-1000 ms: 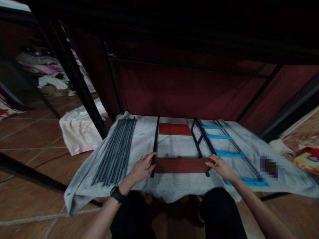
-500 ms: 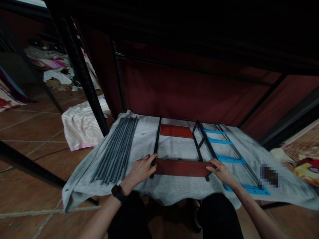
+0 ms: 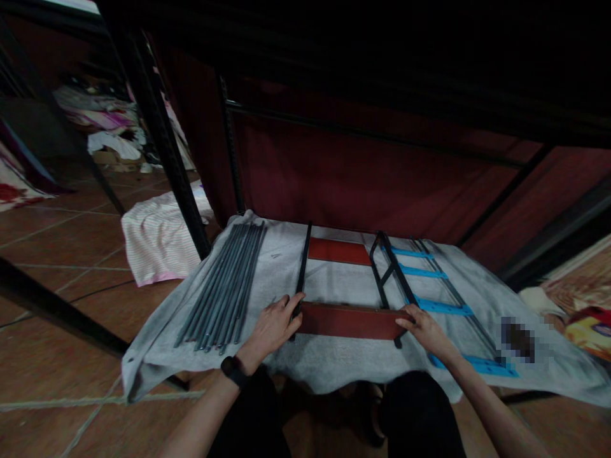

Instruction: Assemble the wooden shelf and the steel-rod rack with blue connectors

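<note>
A dark red crossbar lies across a grey cloth between two black metal uprights. My left hand grips its left end where it meets the left black upright, fingers curled round. At the crossbar's right end, by the right black frame piece, my right hand is closed on it. A second red crossbar sits farther back between the uprights.
A bundle of grey metal rods lies on the cloth to the left. Blue strips on thin rods lie to the right. A black rack post rises at left, a striped cloth on the tiled floor beyond.
The view has shifted slightly; both hands stay on the ends of the near red crossbar, the left fingers pressing a little closer to the upright.
</note>
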A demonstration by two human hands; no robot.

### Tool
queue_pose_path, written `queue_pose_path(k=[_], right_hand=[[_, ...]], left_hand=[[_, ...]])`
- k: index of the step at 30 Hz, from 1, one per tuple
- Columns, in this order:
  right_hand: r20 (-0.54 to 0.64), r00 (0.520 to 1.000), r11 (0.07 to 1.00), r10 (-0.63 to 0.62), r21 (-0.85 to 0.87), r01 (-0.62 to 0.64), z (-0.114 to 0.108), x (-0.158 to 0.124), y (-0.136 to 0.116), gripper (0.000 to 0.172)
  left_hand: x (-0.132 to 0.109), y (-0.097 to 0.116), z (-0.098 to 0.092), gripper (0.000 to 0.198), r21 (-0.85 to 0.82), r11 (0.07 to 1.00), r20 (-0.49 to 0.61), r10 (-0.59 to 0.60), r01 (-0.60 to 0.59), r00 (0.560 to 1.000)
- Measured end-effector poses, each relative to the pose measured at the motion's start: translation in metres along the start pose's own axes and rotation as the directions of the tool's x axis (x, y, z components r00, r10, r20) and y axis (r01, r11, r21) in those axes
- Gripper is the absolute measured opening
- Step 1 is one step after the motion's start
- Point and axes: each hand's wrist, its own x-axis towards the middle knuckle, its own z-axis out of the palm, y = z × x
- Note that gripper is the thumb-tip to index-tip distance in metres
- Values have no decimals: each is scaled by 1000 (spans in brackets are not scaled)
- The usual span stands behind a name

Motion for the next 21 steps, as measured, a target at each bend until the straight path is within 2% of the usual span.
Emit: queue_pose_path(k=[7,10,14,18,21], right_hand=[[-97,989,958,-112,-273,81,0,-6,-8,35],[-137,977,933,-162,-344,106,2,-7,-9,39],[-92,972,904,-217,-395,165,2,-8,-11,46],[1,973,896,-232,-390,214,-4,-7,-20,45],[44,974,903,-222,-369,223,-7,-3,-29,42]], left_hand=[[-1,1,6,45,-167,985,-30,-42,37,999],[-2,1,9,49,-290,955,-50,-72,55,996],[-4,2,13,58,-476,870,-60,-174,125,983],[-3,3,19,50,-646,746,-71,-267,159,961],[1,4,25,44,-747,633,-59,-368,203,928]])
